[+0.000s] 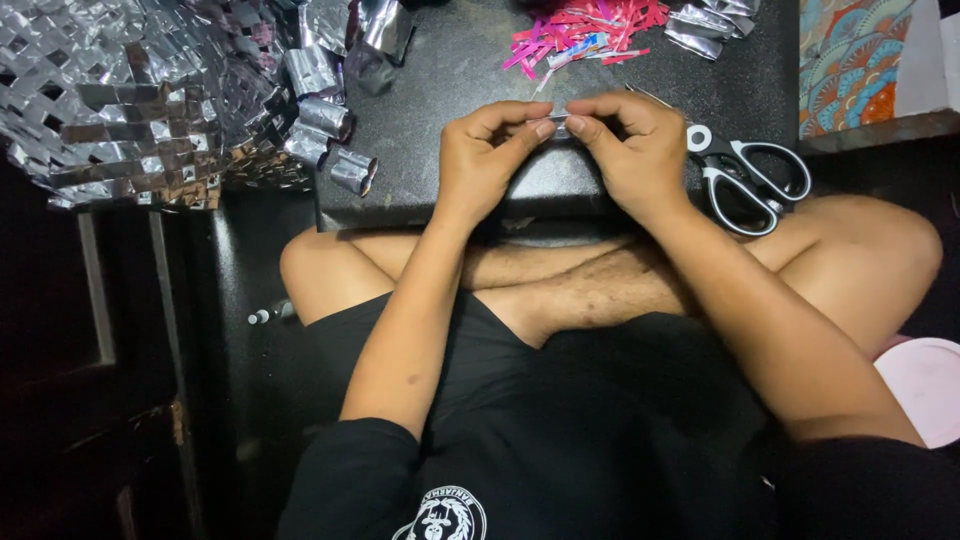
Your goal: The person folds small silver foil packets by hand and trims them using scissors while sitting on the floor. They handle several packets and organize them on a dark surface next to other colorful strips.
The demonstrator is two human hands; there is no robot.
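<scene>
- Black board (440, 120): dark flat surface, lies over the crossed legs of the person; its near edge runs just under both hands, left edge drops beside the knee.
- Woven silver mat (130, 100): big piece made of folded foil strips, covers top-left corner, hangs over the board's left side & takes most of the room there.
- Patterned panel (860, 65): orange-teal w/ fan shapes, at top right, well apart from the hands.
- Pink round thing (925, 385): only partly in view at right edge, beside the knee; cannot tell what it is.
- Scissors (750, 170): black-grey handles, lie on the board just beside the right hand, handles point to the right; blades hidden behind the hand.
- Foil rolls (330, 140): few small silver folded pieces, at the mat's edge, left of the left hand, near but not touching.
- Pink scraps (585, 30): heap of thin pink & red cuttings at top centre, behind the hands; more silver bits to its right.
- Left hand (490, 155) & right hand (635, 150): close together, fingers curled, thumb & fingertips of each pinch one end of the strip.
- Silver strip (560, 121): small folded foil piece, held between both hands, above the board's near part; mostly covered by fingers.
- Free room: bare board between hands & scraps, approx. centre.
</scene>
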